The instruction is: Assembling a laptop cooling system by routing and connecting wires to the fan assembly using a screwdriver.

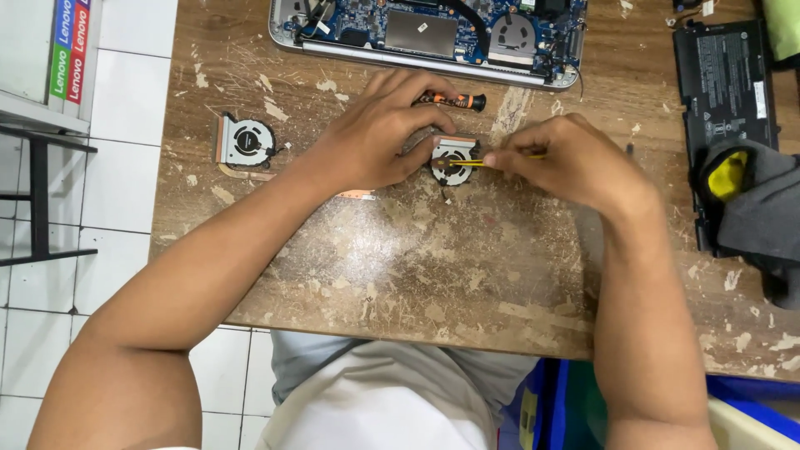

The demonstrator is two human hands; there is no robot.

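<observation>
The left hand pins a small cooling fan to the bench, fingers curled around its edge, while the right hand pinches a thin yellow tool onto the fan's hub. Two fans are out (the second fan lies well apart to the left), plus one orange-handled screwdriver and one opened laptop.

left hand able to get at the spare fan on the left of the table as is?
Probably yes. The left hand is pressed on the small fan that the right hand works with a thin yellow tool. The spare fan lies uncovered to its left, bare worn tabletop between them; it would have to let go first.
</observation>
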